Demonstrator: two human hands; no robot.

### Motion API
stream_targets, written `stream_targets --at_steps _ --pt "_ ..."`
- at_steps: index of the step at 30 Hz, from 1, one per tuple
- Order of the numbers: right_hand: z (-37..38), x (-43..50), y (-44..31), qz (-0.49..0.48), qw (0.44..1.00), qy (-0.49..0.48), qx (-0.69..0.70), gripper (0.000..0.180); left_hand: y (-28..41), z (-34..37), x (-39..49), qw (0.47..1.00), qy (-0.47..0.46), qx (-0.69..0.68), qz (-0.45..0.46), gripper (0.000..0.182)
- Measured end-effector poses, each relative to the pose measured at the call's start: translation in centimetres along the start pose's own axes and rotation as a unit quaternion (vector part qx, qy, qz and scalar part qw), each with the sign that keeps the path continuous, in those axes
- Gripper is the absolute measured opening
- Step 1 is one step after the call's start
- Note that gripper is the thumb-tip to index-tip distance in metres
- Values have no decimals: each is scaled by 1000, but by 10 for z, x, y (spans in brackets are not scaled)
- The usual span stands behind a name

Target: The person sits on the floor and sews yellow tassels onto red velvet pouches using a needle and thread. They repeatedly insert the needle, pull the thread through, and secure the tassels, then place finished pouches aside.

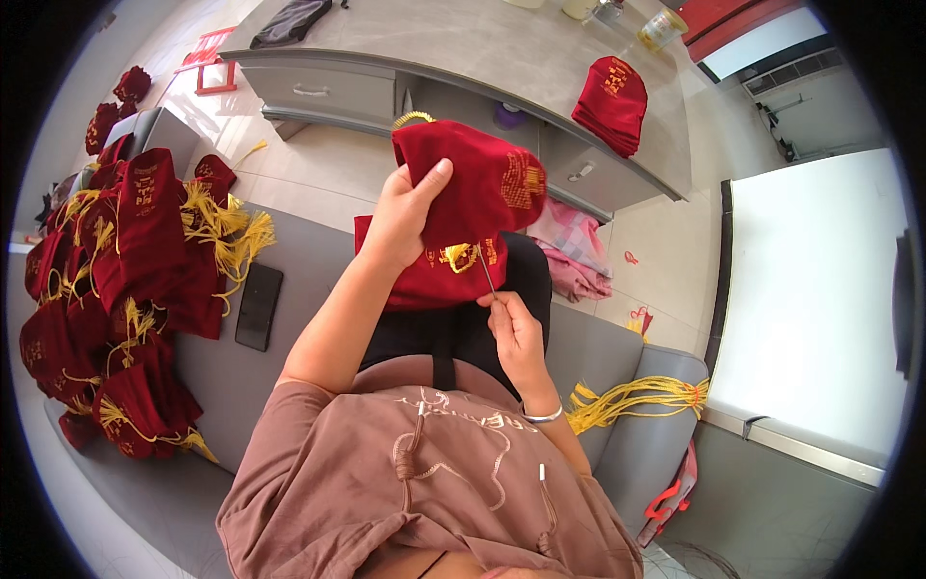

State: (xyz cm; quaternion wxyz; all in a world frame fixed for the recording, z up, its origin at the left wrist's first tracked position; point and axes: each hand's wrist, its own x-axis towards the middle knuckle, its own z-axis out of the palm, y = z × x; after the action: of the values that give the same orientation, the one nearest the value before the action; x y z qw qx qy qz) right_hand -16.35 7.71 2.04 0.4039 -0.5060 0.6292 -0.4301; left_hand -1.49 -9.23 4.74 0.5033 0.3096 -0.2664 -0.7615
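Observation:
My left hand [409, 210] grips a dark red velvet-like pouch [470, 174] bearing gold writing, its thumb on top. Gold cord [414, 118] shows at the pouch's far edge. Between the fingers of my right hand [514, 329] is a thin metal rod-like tool [487, 269], pointing up to the pouch's lower edge; its tip is hidden. More red fabric [427, 286] with gold print lies on my lap beneath, and a yellow tassel with a cord loop [461, 256] rests over it.
Many red pouches with yellow tassels [152, 239] lie heaped on the grey sofa at left, beside a black phone [259, 307]. Yellow cords [636, 402] lie by the right armrest. Ahead, a grey table [463, 43] bears stacked red pouches [613, 101]. Pink fabric [571, 250] lies below.

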Motion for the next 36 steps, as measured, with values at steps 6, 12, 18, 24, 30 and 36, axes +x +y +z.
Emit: stream_targets --at_steps 6,12,18,24,30,36 --pt "-24 -18 8 -5 997 20 -74 13 26 -29 29 993 74 3 87 14" --pt "-82 -41 20 74 972 178 136 20 52 -59 45 974 135 3 180 15" --pt "-64 -7 -6 4 934 138 330 19 27 -59 37 913 67 393 81 37" --pt "-49 22 -42 -38 915 23 400 21 6 -44 22 770 -89 573 266 51" --pt "-51 42 -55 -43 898 -42 436 23 0 -47 29 805 -48 568 164 21" --pt "-60 74 -72 -103 941 -21 323 17 13 -35 25 823 -82 509 237 21"
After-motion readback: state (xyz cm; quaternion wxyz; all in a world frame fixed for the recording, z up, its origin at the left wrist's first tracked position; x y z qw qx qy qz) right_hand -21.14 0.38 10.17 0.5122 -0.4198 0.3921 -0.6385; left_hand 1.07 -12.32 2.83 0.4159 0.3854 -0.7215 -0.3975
